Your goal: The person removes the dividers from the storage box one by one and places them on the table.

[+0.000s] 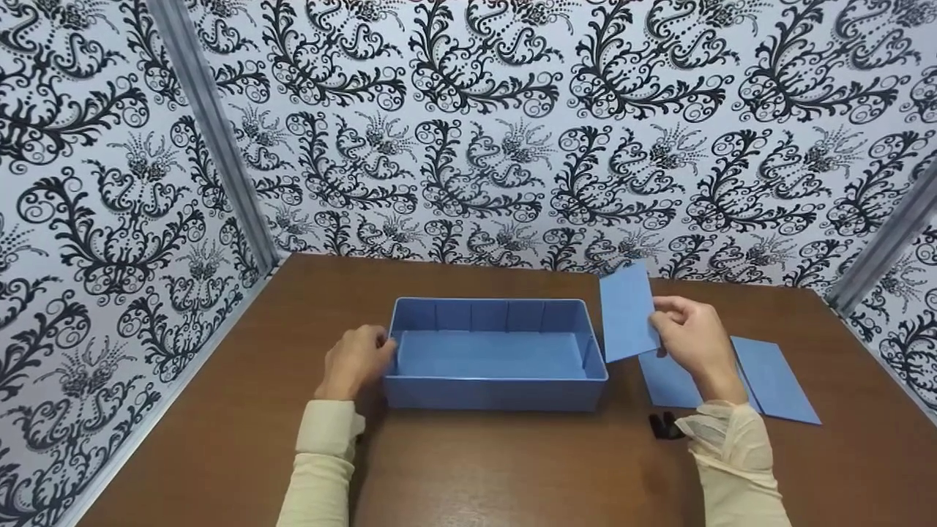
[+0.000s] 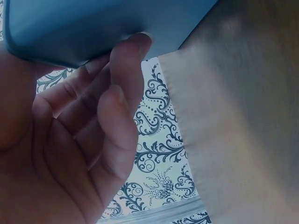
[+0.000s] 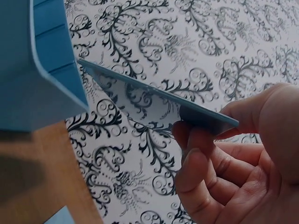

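Note:
A long blue plastic bin [image 1: 494, 395] with ribbed inner walls stands on the table, its inside bare. At its left end, my left hand [image 1: 357, 360] grips the short wall, thumb side over the rim. The left wrist view shows fingers curled under and against the bin's outer face [image 2: 103, 28]. My right hand [image 1: 692, 337] pinches a thin blue rectangular divider panel [image 1: 627, 311] by its right edge, between thumb and fingers. The panel is tilted upright, just right of the bin. In the right wrist view the panel [image 3: 163, 96] appears nearly edge-on, pointing toward the bin's rim.
Partly behind my right wrist, more flat blue panels lie on the brown table [image 1: 468, 468], one nearer panel [image 1: 667, 384] and one farther right panel [image 1: 779, 380]. Small black pieces [image 1: 665, 426] lie beside the right sleeve. A patterned wall [image 1: 498, 146] rises behind the table.

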A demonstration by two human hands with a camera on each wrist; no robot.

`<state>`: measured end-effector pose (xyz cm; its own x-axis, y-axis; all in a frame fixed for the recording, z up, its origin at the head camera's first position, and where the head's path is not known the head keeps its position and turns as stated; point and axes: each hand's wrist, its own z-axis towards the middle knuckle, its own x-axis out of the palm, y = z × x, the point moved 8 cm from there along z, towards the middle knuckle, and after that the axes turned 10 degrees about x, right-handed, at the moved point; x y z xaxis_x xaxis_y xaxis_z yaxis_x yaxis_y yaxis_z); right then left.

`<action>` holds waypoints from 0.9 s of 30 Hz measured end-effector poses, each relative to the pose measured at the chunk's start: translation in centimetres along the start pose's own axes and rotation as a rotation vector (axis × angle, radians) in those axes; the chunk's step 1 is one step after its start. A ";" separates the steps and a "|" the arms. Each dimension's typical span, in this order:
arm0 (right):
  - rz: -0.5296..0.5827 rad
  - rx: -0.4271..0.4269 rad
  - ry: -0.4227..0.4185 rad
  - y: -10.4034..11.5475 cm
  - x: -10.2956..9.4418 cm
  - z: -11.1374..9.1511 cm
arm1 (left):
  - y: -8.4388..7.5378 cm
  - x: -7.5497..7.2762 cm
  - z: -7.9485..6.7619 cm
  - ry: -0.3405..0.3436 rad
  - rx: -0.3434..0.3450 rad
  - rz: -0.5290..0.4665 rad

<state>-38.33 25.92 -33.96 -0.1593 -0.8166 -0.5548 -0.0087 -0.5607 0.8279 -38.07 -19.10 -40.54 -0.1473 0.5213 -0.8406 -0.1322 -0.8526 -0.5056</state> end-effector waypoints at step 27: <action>-0.122 0.144 0.201 -6.7 4.4 2.6 | -0.3 -0.4 -0.4 -0.033 0.016 0.032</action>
<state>-41.57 26.45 -41.76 0.0504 -0.7627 -0.6448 -0.1582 -0.6435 0.7489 -37.61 -19.07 -40.10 -0.1841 0.4946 -0.8494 -0.1426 -0.8685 -0.4748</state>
